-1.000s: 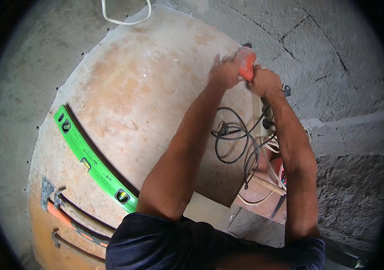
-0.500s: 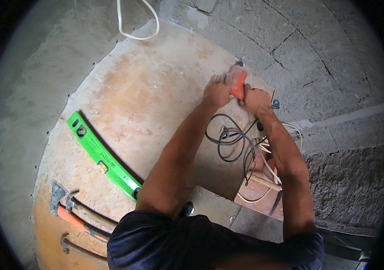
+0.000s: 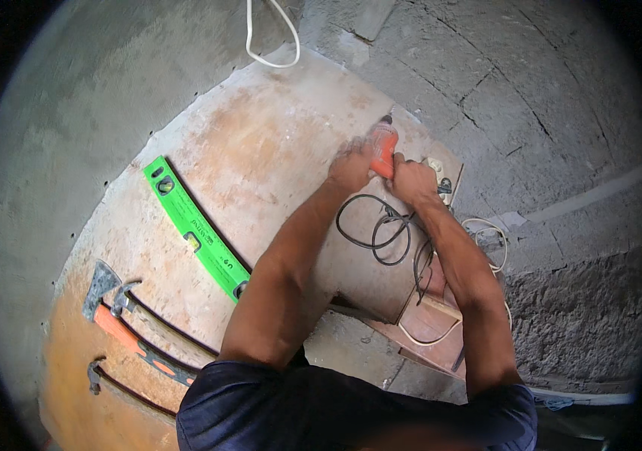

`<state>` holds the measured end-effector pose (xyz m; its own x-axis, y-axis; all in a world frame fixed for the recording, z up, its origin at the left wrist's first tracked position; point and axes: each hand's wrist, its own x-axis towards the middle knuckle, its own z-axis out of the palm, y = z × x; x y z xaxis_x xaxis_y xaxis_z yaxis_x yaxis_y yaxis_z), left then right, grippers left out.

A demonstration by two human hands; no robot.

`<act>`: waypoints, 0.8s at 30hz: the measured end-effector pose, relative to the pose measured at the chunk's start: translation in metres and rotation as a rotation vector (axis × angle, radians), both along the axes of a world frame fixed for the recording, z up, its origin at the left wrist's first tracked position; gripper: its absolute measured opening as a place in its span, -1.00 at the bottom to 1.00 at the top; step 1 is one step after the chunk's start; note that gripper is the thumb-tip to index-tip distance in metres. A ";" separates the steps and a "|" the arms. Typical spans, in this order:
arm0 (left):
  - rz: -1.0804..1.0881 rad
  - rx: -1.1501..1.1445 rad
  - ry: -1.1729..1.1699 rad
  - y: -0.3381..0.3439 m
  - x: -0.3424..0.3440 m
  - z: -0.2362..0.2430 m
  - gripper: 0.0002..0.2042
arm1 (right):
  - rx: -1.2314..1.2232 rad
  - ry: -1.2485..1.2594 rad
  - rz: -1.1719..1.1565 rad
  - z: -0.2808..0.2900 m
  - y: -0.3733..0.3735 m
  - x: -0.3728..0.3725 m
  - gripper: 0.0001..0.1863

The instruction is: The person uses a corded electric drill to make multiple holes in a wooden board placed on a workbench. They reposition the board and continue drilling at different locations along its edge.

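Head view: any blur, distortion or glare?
Head view: strong fisheye, with the green level bowed and the corners black; motion blur on the left hand and right hand around the orange tool; even daylight, no glare.

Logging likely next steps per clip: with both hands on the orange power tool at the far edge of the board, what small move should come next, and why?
Probably keep pressing the orange power tool straight into the board, steadily. Both the left hand and the right hand are wrapped around it near the board's far edge, and its black cord lies slack behind, so nothing pulls on it.
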<state>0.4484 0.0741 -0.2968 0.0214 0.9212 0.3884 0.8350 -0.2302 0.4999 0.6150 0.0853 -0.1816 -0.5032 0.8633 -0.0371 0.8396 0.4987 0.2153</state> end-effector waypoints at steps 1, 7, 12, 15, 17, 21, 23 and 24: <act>0.010 -0.002 -0.006 0.003 -0.005 0.000 -0.24 | 0.010 0.002 0.017 0.000 0.003 -0.006 -0.53; 0.126 0.000 -0.075 0.037 -0.035 -0.006 -0.27 | 0.016 0.047 0.013 -0.008 0.038 -0.045 -0.55; 0.047 0.004 -0.107 0.061 -0.048 -0.010 -0.25 | 0.012 0.076 -0.009 -0.023 0.060 -0.049 -0.56; 0.054 -0.008 -0.125 0.062 -0.048 -0.008 -0.22 | -0.007 0.079 -0.012 -0.024 0.065 -0.048 -0.55; 0.062 -0.009 -0.131 0.061 -0.047 -0.005 -0.20 | -0.006 0.096 -0.007 -0.022 0.065 -0.048 -0.55; 0.065 -0.001 -0.123 0.061 -0.049 -0.002 -0.19 | -0.028 0.093 -0.019 -0.020 0.065 -0.052 -0.53; 0.052 -0.006 -0.129 0.063 -0.051 -0.002 -0.21 | -0.020 0.088 -0.024 -0.021 0.065 -0.053 -0.53; 0.040 -0.016 -0.130 0.064 -0.051 -0.003 -0.23 | -0.021 0.090 -0.024 -0.021 0.066 -0.053 -0.53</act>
<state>0.3971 0.1385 -0.2996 -0.0649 0.9263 0.3713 0.7714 -0.1895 0.6075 0.5617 0.1509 -0.2027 -0.4842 0.8749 -0.0106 0.8671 0.4814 0.1280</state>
